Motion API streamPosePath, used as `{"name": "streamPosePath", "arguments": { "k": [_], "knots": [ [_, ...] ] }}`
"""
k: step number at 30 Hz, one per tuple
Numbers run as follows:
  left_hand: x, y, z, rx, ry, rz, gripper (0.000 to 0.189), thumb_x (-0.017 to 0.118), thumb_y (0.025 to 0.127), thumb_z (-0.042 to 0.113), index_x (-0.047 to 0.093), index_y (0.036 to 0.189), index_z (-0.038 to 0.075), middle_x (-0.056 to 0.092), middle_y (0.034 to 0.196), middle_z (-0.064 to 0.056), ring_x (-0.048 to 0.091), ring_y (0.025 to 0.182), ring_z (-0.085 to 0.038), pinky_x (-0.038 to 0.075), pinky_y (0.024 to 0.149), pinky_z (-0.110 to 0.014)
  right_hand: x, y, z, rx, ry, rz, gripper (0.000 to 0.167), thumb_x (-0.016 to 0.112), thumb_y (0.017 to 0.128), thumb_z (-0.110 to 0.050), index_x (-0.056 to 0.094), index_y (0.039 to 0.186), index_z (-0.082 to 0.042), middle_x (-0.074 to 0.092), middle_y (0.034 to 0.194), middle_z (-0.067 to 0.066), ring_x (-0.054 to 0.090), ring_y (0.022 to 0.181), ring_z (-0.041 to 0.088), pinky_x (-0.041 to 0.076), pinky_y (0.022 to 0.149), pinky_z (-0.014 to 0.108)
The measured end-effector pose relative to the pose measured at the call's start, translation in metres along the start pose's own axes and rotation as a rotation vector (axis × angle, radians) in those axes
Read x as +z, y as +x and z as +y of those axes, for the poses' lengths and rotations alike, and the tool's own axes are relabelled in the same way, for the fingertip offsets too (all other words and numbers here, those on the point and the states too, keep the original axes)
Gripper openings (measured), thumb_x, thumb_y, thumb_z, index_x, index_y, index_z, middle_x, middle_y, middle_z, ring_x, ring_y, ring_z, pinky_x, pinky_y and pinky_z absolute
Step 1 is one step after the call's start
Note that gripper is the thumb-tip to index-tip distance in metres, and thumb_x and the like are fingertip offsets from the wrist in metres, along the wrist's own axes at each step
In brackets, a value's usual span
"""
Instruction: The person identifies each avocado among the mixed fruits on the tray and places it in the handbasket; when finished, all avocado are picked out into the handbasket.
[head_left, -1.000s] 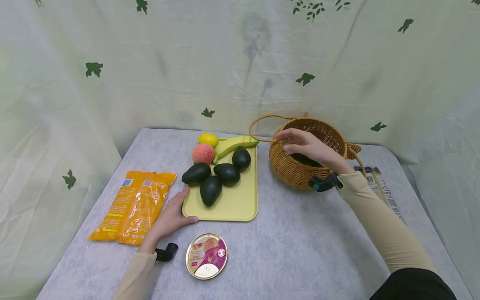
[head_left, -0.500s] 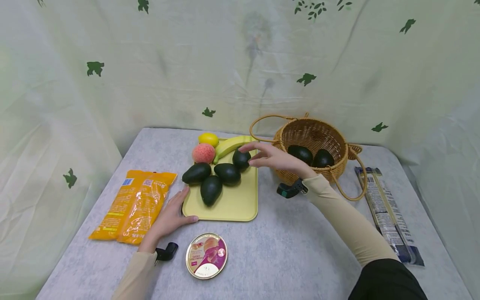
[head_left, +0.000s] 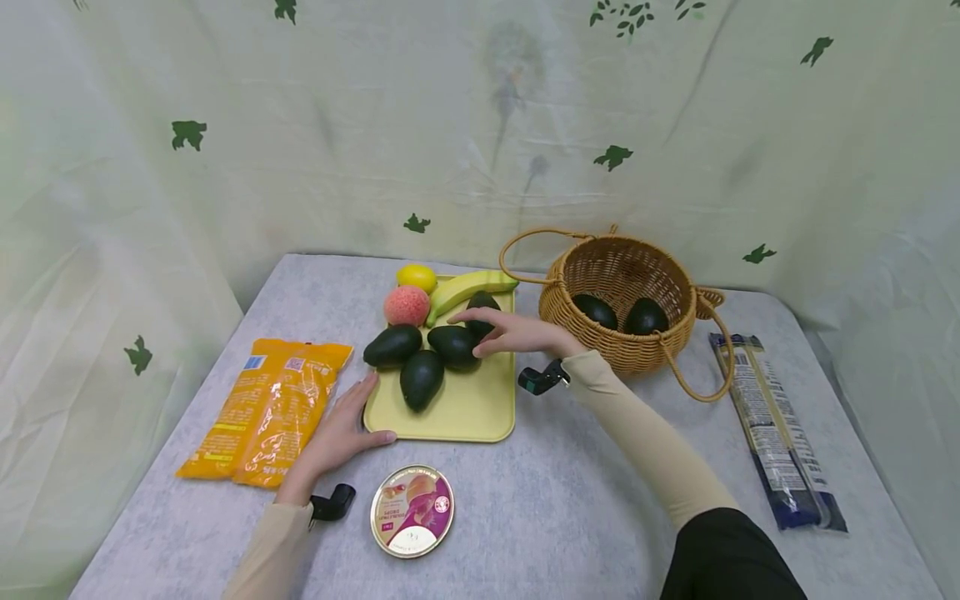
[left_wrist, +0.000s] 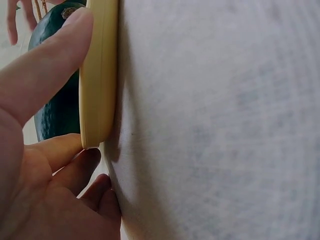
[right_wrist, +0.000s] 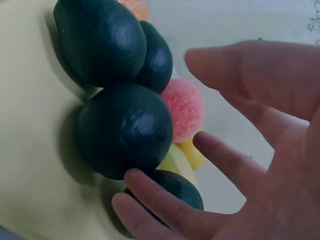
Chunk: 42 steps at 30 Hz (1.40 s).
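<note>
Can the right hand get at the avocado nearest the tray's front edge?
Probably yes: the right hand looks open and nearby, and bare tray right of that avocado leaves a clear approach.

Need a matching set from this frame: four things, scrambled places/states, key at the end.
1. left hand
2. right hand
3. wicker basket
4. round tin

A. has two dark green avocados inside
B. lies printed face up on the table
C. at the near left corner of the yellow tray
D. fingers over the tray's right part

Pairs: 1-C, 2-D, 3-A, 4-B
</note>
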<state>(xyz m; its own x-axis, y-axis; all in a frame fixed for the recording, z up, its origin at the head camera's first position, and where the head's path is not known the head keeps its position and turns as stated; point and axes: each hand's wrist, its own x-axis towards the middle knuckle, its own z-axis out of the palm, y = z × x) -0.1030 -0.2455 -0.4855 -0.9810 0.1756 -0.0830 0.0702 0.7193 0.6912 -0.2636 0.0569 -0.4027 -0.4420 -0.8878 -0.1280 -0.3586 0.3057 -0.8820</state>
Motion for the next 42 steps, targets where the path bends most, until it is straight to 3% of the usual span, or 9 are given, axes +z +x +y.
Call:
{"name": "streamPosePath", "arguments": {
  "k": [4,11,17,22,28,35,42],
  "knots": [
    [0.000,0.000,0.001,0.003,0.003,0.002,0.103,0.079,0.077,0.038,0.019,0.151,0.000,0.019,0.155,-0.022,0.016,0.140,-0.041,0.012,0.111,-0.058,0.001,0.007,0.002,0.000,-0.022,-0.016,0.060,0.061,0.093,-0.007,0.036,0.147,-0.010,0.032,0.148,0.006,0.031,0.134,0.029,0.041,0.101,0.036],
    [-0.001,-0.001,0.002,0.004,-0.004,0.000,0.102,0.079,0.078,0.037,0.019,0.151,-0.001,0.019,0.155,-0.022,0.016,0.140,-0.042,0.012,0.111,-0.059,0.001,0.021,0.002,-0.009,-0.221,-0.041,0.062,0.062,0.092,-0.012,0.037,0.148,-0.011,0.034,0.149,0.006,0.028,0.136,0.023,0.028,0.109,0.039],
    [-0.001,-0.001,0.002,0.008,-0.010,0.001,0.102,0.079,0.078,0.037,0.019,0.151,-0.001,0.019,0.155,-0.021,0.016,0.140,-0.042,0.012,0.111,-0.058,0.005,0.032,0.001,0.046,-0.322,-0.070,0.063,0.062,0.091,-0.016,0.036,0.148,-0.015,0.030,0.152,0.009,0.023,0.138,0.021,0.024,0.110,0.037],
    [-0.001,-0.002,0.001,0.001,-0.018,-0.001,0.102,0.079,0.078,0.037,0.019,0.151,-0.001,0.019,0.155,-0.022,0.015,0.140,-0.042,0.012,0.111,-0.059,0.010,0.041,0.001,0.111,-0.396,-0.103,0.063,0.062,0.091,-0.017,0.036,0.149,-0.018,0.020,0.155,0.016,0.017,0.142,0.027,0.022,0.111,0.043],
    [-0.001,-0.001,0.001,-0.002,-0.018,-0.001,0.102,0.079,0.078,0.038,0.019,0.151,-0.001,0.019,0.155,-0.022,0.015,0.140,-0.042,0.012,0.111,-0.059,0.017,0.047,0.001,0.170,-0.507,-0.087,0.057,0.064,0.091,-0.017,0.044,0.144,-0.024,0.030,0.150,0.013,0.030,0.135,0.024,0.029,0.107,0.041],
    [-0.001,-0.002,0.003,-0.003,-0.014,-0.001,0.102,0.079,0.078,0.037,0.019,0.151,0.000,0.019,0.155,-0.021,0.015,0.140,-0.041,0.012,0.111,-0.058,0.019,0.042,0.006,0.098,-0.457,-0.016,0.052,0.067,0.087,-0.007,0.055,0.136,-0.019,0.045,0.138,0.010,0.039,0.124,0.021,0.034,0.102,0.032],
    [-0.001,-0.002,0.002,0.003,-0.010,0.000,0.101,0.079,0.078,0.037,0.019,0.151,0.000,0.019,0.155,-0.021,0.015,0.140,-0.042,0.012,0.111,-0.058,0.011,0.024,0.010,-0.004,-0.258,0.038,0.051,0.066,0.088,-0.009,0.054,0.137,-0.016,0.046,0.139,0.005,0.039,0.123,0.019,0.034,0.100,0.031]
  ]
}}
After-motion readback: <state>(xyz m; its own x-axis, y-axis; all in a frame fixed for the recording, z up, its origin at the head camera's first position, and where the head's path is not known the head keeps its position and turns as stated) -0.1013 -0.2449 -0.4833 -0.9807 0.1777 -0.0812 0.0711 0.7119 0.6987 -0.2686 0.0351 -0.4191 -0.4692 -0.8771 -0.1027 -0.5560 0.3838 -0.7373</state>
